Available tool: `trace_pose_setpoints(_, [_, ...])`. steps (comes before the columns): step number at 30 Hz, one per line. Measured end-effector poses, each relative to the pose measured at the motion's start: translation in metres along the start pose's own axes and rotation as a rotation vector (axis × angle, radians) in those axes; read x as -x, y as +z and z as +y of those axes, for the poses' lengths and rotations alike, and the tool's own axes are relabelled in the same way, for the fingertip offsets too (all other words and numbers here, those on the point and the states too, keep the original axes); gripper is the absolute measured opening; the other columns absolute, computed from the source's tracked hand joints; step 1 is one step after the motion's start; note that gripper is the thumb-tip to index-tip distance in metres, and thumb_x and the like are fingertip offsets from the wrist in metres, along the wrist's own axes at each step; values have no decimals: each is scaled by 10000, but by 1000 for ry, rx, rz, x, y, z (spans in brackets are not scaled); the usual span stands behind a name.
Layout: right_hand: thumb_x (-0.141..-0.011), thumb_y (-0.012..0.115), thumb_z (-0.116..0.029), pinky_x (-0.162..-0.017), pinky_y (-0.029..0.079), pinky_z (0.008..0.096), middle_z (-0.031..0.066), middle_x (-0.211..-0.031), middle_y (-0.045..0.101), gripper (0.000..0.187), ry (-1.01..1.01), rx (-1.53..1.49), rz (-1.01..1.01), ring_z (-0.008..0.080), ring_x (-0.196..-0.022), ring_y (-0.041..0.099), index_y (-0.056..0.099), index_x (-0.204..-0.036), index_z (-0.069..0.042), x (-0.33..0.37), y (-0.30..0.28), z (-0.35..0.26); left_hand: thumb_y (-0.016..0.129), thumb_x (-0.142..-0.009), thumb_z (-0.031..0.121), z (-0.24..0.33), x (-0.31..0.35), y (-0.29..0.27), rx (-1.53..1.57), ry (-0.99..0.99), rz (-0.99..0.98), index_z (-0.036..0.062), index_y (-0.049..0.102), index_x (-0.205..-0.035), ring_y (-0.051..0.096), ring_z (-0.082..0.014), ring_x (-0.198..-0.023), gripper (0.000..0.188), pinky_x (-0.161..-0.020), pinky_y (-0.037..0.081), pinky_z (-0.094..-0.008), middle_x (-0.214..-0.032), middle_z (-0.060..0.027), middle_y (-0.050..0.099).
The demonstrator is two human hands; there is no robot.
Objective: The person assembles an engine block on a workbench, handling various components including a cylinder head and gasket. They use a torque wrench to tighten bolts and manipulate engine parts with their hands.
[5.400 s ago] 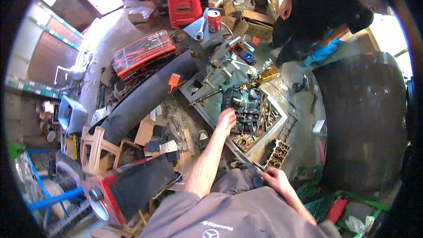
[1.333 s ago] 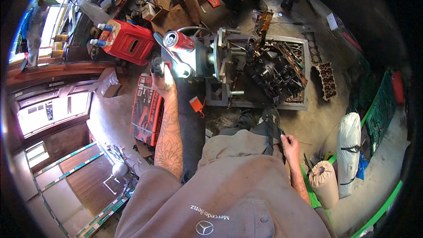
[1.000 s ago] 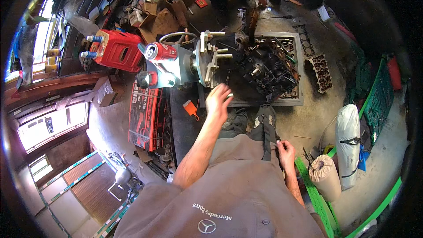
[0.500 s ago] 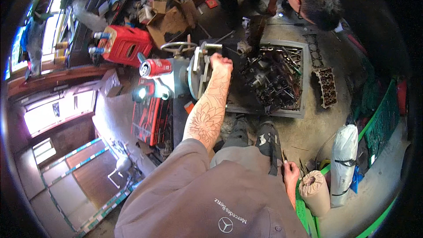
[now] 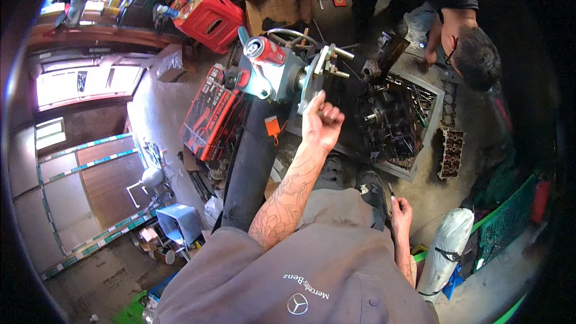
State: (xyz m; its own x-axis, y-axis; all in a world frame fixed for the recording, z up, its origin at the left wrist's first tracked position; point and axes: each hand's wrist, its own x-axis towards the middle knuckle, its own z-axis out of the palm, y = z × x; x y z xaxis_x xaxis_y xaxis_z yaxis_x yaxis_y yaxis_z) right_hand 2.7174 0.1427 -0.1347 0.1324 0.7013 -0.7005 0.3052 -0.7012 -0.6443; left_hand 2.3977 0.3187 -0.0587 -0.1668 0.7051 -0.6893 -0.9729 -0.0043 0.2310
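My left hand (image 5: 323, 121) is curled closed just below the upright metal plate (image 5: 307, 87) of an engine stand. Whether it touches the plate, or has anything inside the fingers, I cannot make out. Bolts and metal arms (image 5: 327, 60) stick out from the plate towards the right. Low at my right side, my right hand (image 5: 401, 211) grips a slim, pen-like tool (image 5: 391, 191), its end pointing up. A red drink can (image 5: 271, 54) stands on the stand's grey-blue head (image 5: 285, 78).
Dark, greasy engine parts (image 5: 390, 121) fill a grey-rimmed tray (image 5: 441, 99). A cylinder head (image 5: 451, 155) lies on the floor beyond it. Another person (image 5: 465, 42) bends over at the far right. A red canister (image 5: 210, 19), a red-black case (image 5: 213, 117) and a white wrapped roll (image 5: 445, 252) are around.
My left hand has drawn back from the far side of the plate to its near lower end. My right hand has risen slightly with the slim tool. The view has turned.
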Motion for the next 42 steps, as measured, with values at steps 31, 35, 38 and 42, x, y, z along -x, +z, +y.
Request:
trace_pose_setpoints(31, [-877, 553, -492, -481, 391, 246, -6, -621, 497, 397, 215, -233, -443, 104, -516, 469, 542, -781, -106, 16, 201, -205, 481, -693, -10, 83, 55, -117, -1293, 181, -599, -19, 556, -1088, 546, -220, -998, 403, -899, 419, -316, -1044, -112, 599])
trace_pose_setpoints(35, [-878, 578, -442, -474, 385, 247, -14, -623, 485, 346, 252, -322, -429, 105, -516, 460, 536, -777, -114, 18, 203, -201, 473, -756, 45, 121, 13, -144, -1464, 64, -392, 9, 561, -1056, 587, -197, -759, 314, -683, 476, -307, -899, -54, 615])
trace_pose_setpoints(38, [-877, 574, -441, -479, 390, 267, -4, -608, 479, 362, 235, -382, -393, 124, -507, 461, 509, -741, -111, 18, 202, -194, 527, -889, 302, 121, -34, -140, -1159, -11, 34, 19, 543, -1100, 514, -97, -611, 353, -543, 431, -245, -751, -16, 564])
trace_pose_setpoints(42, [-875, 575, -437, -486, 401, 272, 4, -603, 478, 372, 240, -374, -422, 131, -508, 471, 497, -723, -106, 23, 207, -199, 443, -925, 394, 118, -83, -139, -1568, 112, -207, 60, 551, -952, 477, -99, -604, 352, -512, 381, -254, -696, 0, 506])
